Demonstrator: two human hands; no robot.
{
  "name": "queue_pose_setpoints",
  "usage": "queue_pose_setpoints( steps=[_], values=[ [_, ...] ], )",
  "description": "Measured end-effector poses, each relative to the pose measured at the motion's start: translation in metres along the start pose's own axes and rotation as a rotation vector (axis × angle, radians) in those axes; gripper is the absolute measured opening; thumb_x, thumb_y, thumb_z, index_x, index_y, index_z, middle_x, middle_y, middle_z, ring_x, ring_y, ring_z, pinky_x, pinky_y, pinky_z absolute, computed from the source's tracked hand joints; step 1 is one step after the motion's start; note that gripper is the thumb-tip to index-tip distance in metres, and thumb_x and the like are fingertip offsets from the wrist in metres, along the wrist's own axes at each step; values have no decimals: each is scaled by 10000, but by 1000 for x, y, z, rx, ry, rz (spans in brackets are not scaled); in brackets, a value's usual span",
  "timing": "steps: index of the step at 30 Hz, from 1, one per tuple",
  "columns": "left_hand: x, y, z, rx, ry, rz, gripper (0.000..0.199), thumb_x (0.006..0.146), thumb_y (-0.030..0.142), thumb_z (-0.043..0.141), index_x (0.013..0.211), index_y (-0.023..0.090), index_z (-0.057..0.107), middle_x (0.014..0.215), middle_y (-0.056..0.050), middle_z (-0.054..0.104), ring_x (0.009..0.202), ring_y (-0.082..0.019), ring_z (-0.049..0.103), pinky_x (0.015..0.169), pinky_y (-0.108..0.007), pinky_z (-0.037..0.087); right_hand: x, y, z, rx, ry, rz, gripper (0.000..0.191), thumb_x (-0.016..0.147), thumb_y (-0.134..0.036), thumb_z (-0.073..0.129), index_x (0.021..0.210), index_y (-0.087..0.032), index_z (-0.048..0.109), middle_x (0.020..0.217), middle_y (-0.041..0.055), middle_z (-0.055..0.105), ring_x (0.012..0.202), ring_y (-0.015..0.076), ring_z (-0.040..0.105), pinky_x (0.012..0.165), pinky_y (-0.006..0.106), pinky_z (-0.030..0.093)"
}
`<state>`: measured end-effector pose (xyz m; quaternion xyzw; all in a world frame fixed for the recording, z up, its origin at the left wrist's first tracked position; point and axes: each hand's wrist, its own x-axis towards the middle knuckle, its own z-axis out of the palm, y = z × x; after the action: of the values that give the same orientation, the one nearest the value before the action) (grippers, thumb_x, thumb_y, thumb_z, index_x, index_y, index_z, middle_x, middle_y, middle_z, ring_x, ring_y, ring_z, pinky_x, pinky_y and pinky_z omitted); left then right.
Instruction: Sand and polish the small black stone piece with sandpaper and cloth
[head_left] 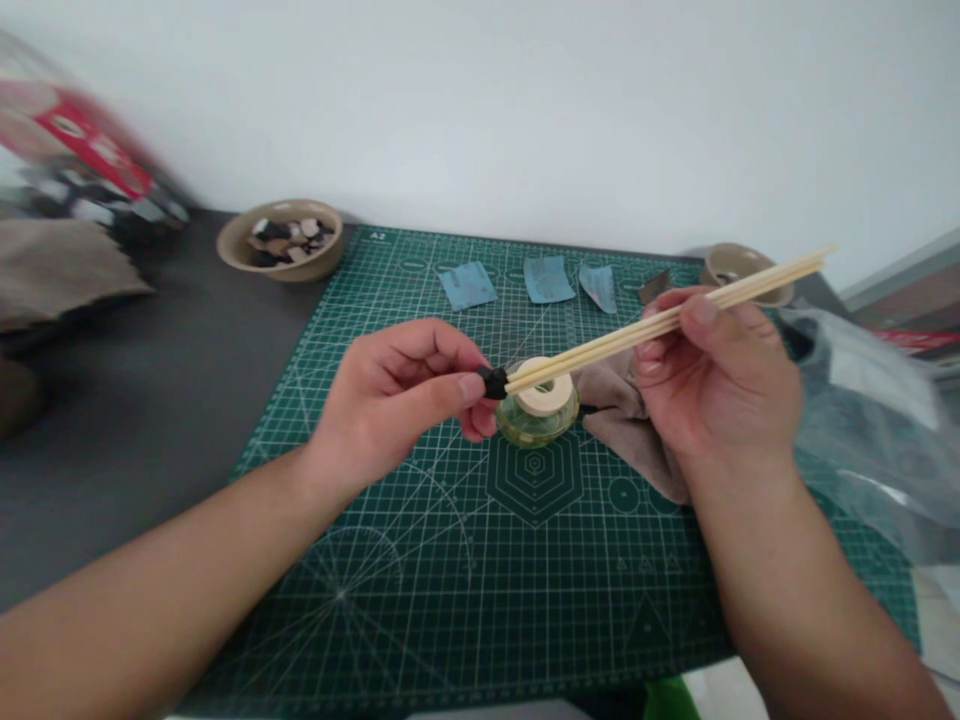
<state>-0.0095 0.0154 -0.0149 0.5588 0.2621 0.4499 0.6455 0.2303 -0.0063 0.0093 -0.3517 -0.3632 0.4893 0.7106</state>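
My right hand (712, 380) grips a bundle of thin wooden sticks (645, 330) that slants across the mat. At the bundle's lower end, my left hand (394, 400) pinches a small black piece (493, 382) between thumb and fingers. The sticks pass just above a cream ring (544, 388) sitting on top of a small round glass jar (534, 425). I cannot tell whether they touch it. A crumpled taupe cloth (622, 425) lies beside the jar, beneath my right hand.
A green cutting mat (480, 560) covers the grey table (150, 400). Several blue-grey sandpaper pieces (549, 279) lie at its far side. A bowl of dark and pale chips (281, 240) stands back left, another bowl (739, 265) back right. A plastic bag (862, 420) lies right.
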Motion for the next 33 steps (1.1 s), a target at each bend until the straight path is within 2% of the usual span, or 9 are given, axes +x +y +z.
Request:
queue_pose_setpoints(
  steps=[5, 10, 18, 22, 27, 33],
  values=[
    [3, 0, 0, -55, -12, 49, 109, 814, 147, 785, 910, 160, 733, 748, -42, 776, 616, -160, 740, 581, -244, 631, -2, -3, 2, -28, -34, -9, 145, 693, -274, 885, 742, -192, 775, 677, -20, 746, 484, 66, 640, 442, 128, 551],
    [4, 2, 3, 91, 6, 146, 180, 738, 123, 835, 855, 170, 706, 866, -55, 764, 665, -157, 726, 571, -255, 626, -5, -3, 2, -96, -42, -22, 36, 761, -279, 806, 755, -246, 794, 683, -20, 740, 491, 85, 627, 436, 171, 546],
    [2, 3, 4, 248, 1, 295, 225, 719, 50, 808, 862, 157, 671, 920, -66, 737, 798, -152, 709, 665, -237, 607, -1, 0, -4, -119, -75, -60, 32, 750, -282, 808, 759, -251, 807, 671, 10, 731, 485, 125, 624, 427, 244, 532],
    [2, -1, 1, 253, -37, 318, 250, 729, 34, 797, 917, 165, 697, 899, -63, 732, 812, -160, 701, 680, -246, 598, -1, 0, -5, -113, -78, -63, 29, 751, -275, 798, 757, -249, 809, 666, 6, 735, 480, 122, 618, 418, 239, 521],
    [1, -4, -2, 263, -81, 326, 406, 755, 33, 788, 1125, 198, 761, 976, -81, 741, 847, -163, 700, 740, -269, 612, -1, 0, -4, -92, -81, -61, 37, 756, -263, 805, 767, -228, 805, 673, 6, 736, 481, 113, 622, 426, 224, 523],
    [1, -2, 0, 296, -94, 316, 360, 741, 72, 827, 1074, 206, 795, 979, -91, 758, 794, -166, 718, 674, -253, 618, -1, 0, -4, -99, -57, -70, 32, 764, -245, 774, 757, -246, 805, 669, -3, 733, 470, 110, 614, 412, 225, 528]
  ],
)
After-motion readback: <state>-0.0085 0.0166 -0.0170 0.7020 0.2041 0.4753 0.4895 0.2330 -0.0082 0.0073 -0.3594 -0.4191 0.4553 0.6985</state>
